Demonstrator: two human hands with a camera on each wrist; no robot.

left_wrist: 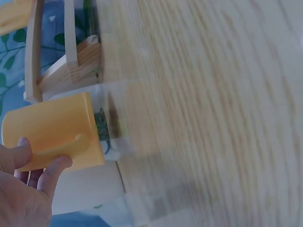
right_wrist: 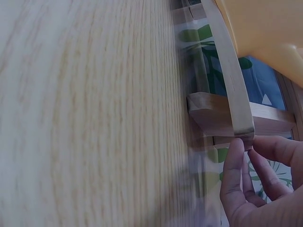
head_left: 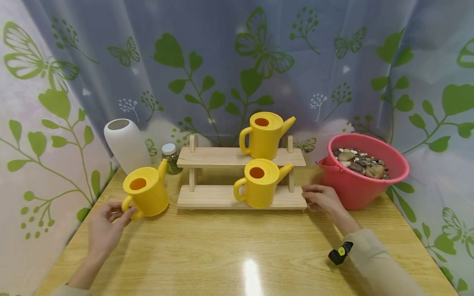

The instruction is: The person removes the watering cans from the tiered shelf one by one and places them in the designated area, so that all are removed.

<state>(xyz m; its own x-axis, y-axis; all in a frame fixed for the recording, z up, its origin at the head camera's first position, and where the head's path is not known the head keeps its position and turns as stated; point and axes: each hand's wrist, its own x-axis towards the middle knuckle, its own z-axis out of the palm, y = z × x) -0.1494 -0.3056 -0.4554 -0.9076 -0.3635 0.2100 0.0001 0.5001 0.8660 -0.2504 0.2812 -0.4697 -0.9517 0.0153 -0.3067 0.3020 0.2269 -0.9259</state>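
My left hand (head_left: 106, 231) grips the handle of a yellow watering can (head_left: 149, 197) left of the wooden shelf (head_left: 211, 196); its spout points up and to the right. The left wrist view shows fingers and thumb round the handle of that watering can (left_wrist: 52, 127). At the other side, my right hand (head_left: 323, 200) pinches the right end of the lower shelf board (right_wrist: 234, 80) between thumb and fingers. Two more yellow watering cans stand on the shelf: one (head_left: 264, 137) on the upper board, another (head_left: 259, 187) on the lower board, both with spouts to the right.
A pink bucket (head_left: 344, 189) of stones (head_left: 361, 162) stands right of the shelf, close to my right hand. Behind the left watering can are a white vase (head_left: 127, 146) and a white-lidded jar (head_left: 170, 158). A printed curtain (head_left: 207, 49) hangs behind the wooden table (head_left: 207, 255).
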